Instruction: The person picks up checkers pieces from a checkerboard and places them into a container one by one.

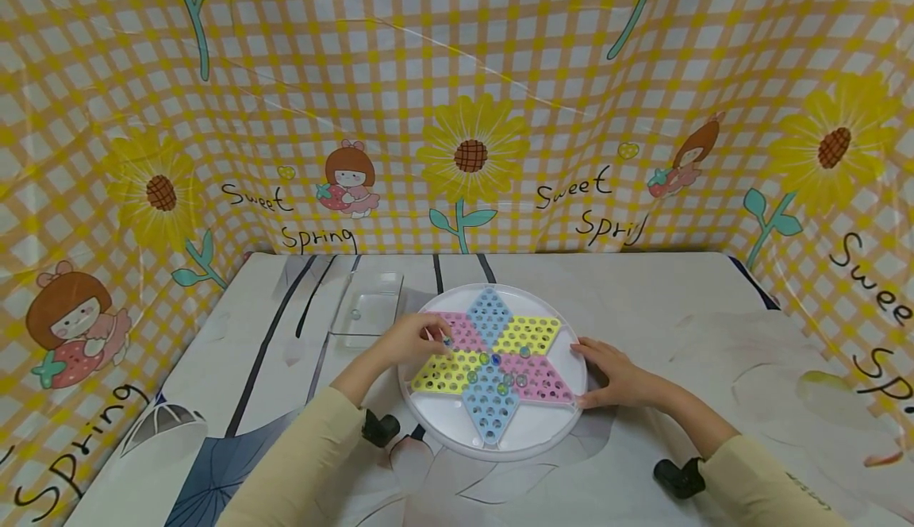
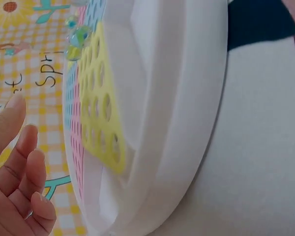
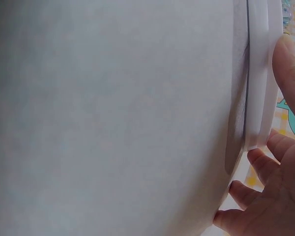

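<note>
While L grip pinches marble over board, R grip touches board's edge. R's spread, unclenched.

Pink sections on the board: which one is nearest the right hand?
The near-right pink section, its outer corner pointing toward the right hand. The far-left pink section lies across the board, by the left hand.

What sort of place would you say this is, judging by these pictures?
It looks like a tabletop play corner, probably indoors: sunflower-printed cloth surrounds the back and sides of a table bearing a star-patterned game board with marbles.
</note>
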Motion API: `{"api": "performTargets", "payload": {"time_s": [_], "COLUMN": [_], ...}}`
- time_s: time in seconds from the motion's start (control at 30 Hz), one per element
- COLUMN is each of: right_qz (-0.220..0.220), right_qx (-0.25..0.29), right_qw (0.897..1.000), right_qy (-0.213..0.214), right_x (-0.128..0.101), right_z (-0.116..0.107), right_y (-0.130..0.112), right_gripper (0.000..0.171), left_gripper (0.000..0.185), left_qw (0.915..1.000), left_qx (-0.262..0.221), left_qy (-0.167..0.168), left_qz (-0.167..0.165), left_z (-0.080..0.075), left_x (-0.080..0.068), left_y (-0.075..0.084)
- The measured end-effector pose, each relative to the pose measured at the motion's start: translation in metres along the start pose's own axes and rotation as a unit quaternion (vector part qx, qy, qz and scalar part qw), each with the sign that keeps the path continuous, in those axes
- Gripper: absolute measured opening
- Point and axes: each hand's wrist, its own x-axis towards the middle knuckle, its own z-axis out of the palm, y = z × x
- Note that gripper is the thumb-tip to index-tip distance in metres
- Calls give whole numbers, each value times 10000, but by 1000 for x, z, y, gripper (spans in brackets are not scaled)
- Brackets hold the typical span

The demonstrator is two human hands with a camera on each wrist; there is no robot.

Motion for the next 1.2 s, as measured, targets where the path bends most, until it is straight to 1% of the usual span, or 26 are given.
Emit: {"api": "performTargets", "payload": {"time_s": [0.17, 0.37, 0.47, 0.53, 0.7, 0.83, 0.97, 1.2], "right_qz": [-40, 29, 52, 54, 55, 61, 82, 68], "right_qx": [-23, -21, -16, -2, -1, -2, 27, 25], "right_qw": [10000, 10000, 10000, 10000, 10000, 10000, 10000, 10000], "right_qy": [17, 12, 2, -2, -17, -21, -30, -27], "right_x": [0, 1, 1, 1, 2, 1, 1, 0], "right_z": [0, 0, 0, 0, 1, 1, 1, 1], "right_y": [0, 2, 3, 3, 3, 2, 1, 0], "right_gripper": [87, 89, 89, 89, 89, 89, 89, 89], "left_gripper": [14, 17, 18, 18, 19, 16, 17, 18], "left_qw": [10000, 9996, 9996, 9996, 9993, 9988, 9983, 9981], "left_qx": [-1, -41, -130, -193, -189, -201, -268, -165], "left_qy": [32, 104, 149, 181, 303, 440, 509, 595], "left_qz": [94, 242, 189, 67, -90, -30, 3, -76], "left_z": [-7, -16, -20, -23, -29, -35, -42, -53], "left_x": [-1, -4, -5, -6, -6, -7, -9, -10], "left_y": [-2, -2, -2, -2, -4, -4, -3, -4]}}
